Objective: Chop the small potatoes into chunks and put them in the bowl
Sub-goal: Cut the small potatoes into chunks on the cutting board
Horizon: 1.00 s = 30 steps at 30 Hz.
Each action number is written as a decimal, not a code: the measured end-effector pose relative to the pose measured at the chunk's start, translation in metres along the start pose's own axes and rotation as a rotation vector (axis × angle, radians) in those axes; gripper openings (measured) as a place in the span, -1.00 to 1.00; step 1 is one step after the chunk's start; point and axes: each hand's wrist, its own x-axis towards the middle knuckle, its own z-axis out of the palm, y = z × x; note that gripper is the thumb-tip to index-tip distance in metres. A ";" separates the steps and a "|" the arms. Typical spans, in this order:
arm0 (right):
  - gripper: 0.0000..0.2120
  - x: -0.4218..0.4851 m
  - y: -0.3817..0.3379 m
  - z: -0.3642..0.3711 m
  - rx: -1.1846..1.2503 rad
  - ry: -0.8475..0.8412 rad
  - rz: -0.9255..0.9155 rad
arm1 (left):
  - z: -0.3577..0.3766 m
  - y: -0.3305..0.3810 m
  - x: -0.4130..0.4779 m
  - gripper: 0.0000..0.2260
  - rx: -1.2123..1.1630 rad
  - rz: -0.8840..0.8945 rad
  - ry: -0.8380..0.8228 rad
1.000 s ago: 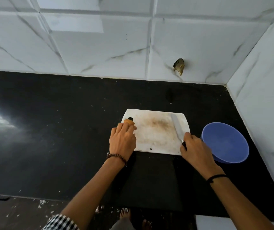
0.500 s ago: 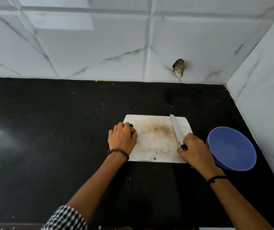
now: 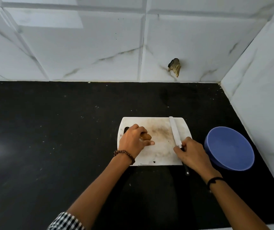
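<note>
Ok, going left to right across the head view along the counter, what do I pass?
In order: left hand → small potato it holds → knife → right hand gripping the handle → blue bowl. The cutting board spans most of these, so it is left unplaced.

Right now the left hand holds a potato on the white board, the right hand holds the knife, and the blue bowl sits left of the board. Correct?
Not quite: the head view shows the blue bowl right of the white board, not left. The left hand does hold the potato and the right hand the knife.
</note>
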 end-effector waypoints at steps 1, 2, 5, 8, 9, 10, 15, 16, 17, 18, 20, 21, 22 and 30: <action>-0.76 -0.001 0.000 0.001 0.024 -0.006 0.012 | 0.003 0.003 -0.001 -0.60 -0.005 0.009 -0.002; -0.75 -0.002 0.000 0.001 0.044 -0.014 0.023 | 0.006 0.007 -0.002 -0.60 -0.006 0.012 -0.010; -0.74 -0.005 0.003 0.001 0.121 -0.029 0.050 | 0.018 0.015 -0.002 -0.57 -0.043 0.047 -0.027; -0.78 -0.006 0.006 -0.002 0.293 -0.033 0.080 | 0.027 0.023 -0.002 -0.62 -0.070 0.044 -0.055; -0.80 -0.006 0.007 -0.002 0.357 -0.033 0.086 | 0.031 0.025 -0.002 -0.65 -0.082 0.043 -0.056; -0.82 -0.006 0.009 -0.003 0.409 -0.031 0.083 | 0.034 0.027 -0.002 -0.66 -0.077 0.040 -0.055; -0.88 -0.007 0.015 -0.001 0.508 -0.056 0.035 | 0.045 0.035 -0.003 -0.66 -0.024 0.022 -0.007; -0.88 -0.007 0.016 0.000 0.528 -0.078 0.026 | 0.046 0.037 -0.003 -0.66 -0.022 0.026 -0.014; -0.88 -0.007 0.015 0.000 0.542 -0.099 0.018 | 0.046 0.039 -0.004 -0.66 -0.026 0.036 -0.014; -0.87 -0.007 0.015 0.002 0.553 -0.118 0.007 | 0.046 0.040 -0.003 -0.67 -0.025 0.036 -0.015; -0.85 -0.007 0.015 0.005 0.558 -0.142 -0.022 | 0.047 0.043 -0.004 -0.67 -0.020 0.027 -0.002; -0.85 -0.007 0.015 0.006 0.545 -0.149 -0.038 | 0.047 0.045 -0.004 -0.68 -0.016 0.009 0.011; -0.84 -0.007 0.015 0.007 0.526 -0.152 -0.050 | 0.047 0.046 -0.004 -0.69 -0.008 -0.012 0.027; -0.81 -0.007 0.019 0.006 0.490 -0.204 -0.167 | 0.044 0.049 -0.002 -0.73 0.024 -0.075 0.099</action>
